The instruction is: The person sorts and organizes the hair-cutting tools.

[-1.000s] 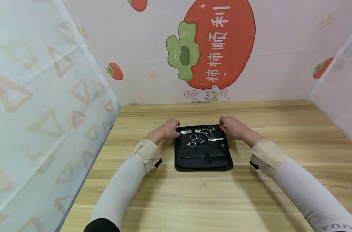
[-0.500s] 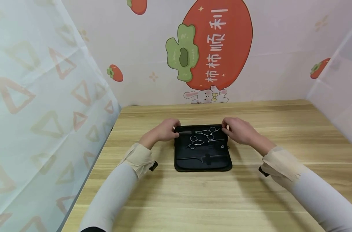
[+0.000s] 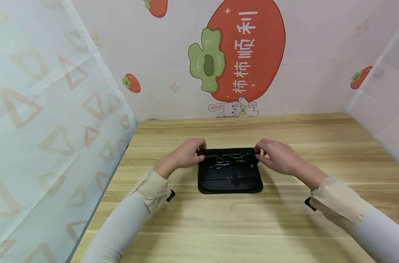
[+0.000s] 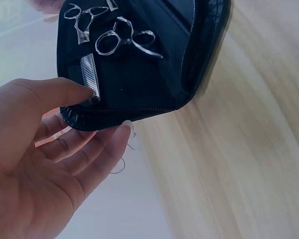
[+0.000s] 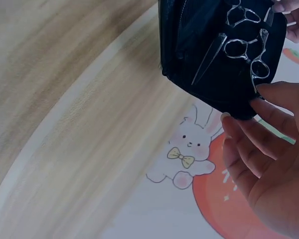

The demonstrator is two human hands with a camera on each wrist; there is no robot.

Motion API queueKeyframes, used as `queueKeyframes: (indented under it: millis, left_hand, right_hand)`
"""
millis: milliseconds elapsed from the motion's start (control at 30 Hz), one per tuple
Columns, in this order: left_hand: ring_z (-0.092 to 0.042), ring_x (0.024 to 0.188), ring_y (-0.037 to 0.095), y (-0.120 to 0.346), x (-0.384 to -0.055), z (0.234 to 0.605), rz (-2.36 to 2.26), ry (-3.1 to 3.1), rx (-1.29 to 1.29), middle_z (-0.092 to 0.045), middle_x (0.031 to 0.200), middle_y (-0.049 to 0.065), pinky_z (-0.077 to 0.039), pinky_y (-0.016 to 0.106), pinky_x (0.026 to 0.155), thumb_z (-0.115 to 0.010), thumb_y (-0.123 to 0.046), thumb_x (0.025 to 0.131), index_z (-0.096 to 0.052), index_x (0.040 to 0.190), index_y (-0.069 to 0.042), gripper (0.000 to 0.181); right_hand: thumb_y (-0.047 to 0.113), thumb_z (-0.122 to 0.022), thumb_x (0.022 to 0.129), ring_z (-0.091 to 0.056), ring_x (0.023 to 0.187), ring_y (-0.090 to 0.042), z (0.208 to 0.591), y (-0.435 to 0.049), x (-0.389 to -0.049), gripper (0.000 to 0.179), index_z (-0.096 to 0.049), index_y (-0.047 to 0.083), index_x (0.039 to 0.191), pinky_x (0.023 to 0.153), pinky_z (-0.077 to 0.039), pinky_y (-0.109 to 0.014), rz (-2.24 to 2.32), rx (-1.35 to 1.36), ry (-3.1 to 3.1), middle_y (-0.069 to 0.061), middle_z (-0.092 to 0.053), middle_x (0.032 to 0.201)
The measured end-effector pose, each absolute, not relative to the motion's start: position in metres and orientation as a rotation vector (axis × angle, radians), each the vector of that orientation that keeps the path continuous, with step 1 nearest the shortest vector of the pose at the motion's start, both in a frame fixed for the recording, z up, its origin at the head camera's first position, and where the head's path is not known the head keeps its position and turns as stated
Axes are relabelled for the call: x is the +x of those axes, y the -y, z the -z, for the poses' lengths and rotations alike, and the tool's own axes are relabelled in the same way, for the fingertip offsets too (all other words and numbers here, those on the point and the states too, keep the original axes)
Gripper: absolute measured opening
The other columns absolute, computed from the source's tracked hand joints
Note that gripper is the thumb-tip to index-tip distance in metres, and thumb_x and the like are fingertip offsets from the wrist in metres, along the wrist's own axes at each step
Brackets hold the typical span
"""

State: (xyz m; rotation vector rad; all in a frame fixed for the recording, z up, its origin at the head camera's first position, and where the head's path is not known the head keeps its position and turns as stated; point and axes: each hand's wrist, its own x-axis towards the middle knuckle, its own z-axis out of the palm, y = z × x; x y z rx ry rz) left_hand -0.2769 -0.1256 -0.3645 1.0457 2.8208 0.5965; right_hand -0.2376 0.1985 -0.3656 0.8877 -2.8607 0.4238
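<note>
An unfolded black zip case point(image 3: 219, 187) lies on the table, its far panel tilted up. My left hand point(image 3: 187, 153) pinches that panel's far left corner between thumb and fingers. At the far right corner, my right hand point(image 3: 279, 157) grips the edge the same way. Strapped to the raised panel are thinning shears with a toothed blade point(image 4: 90, 74) and a pair of hairdressing scissors point(image 5: 209, 59). A dark tail comb point(image 3: 215, 179) sits in the near panel, which rests flat on the wood. In both wrist views the fingers lie behind the panel and the thumb in front.
The wooden table point(image 3: 232, 230) spreads around the case. Behind it stands a pale printed backdrop point(image 3: 166, 47) with a large red fruit and a rabbit. A patterned white sheet point(image 3: 54, 146) borders the left side, and another pale sheet point(image 3: 387, 95) the right.
Both hands have raised the case's far panel, which now leans up toward the near panel. The shears and scissors tilted with it, and the hands came slightly nearer.
</note>
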Motion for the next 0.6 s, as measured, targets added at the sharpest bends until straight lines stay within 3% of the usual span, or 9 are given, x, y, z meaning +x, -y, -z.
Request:
queueKeyframes:
  millis: [333,600]
  left_hand:
    - [-0.051,0.078,0.017,0.125,-0.259,0.366,-0.632,-2.797,1.141,-0.055,0.086,0.003,-0.043,0.028,0.068,-0.063,-0.011,0.082,-0.056,0.098,-0.007,0.017]
    - [-0.051,0.079,0.016,0.125,-0.248,0.365,-0.650,-2.761,1.160,-0.054,0.087,0.002,-0.043,0.028,0.069,-0.064,-0.012,0.083,-0.055,0.097,-0.010,0.017]
  right_hand:
    - [0.021,-0.062,0.087,-0.056,0.077,-0.009,0.366,-0.204,-0.220,0.012,-0.064,0.015,0.097,0.064,-0.047,-0.030,-0.450,0.983,2.834,0.004,-0.058,0.096]
    - [0.018,-0.061,0.087,-0.060,0.088,-0.014,0.367,-0.207,-0.206,0.013,-0.064,0.015,0.100,0.072,-0.049,-0.031,-0.493,1.060,2.787,0.002,-0.059,0.103]
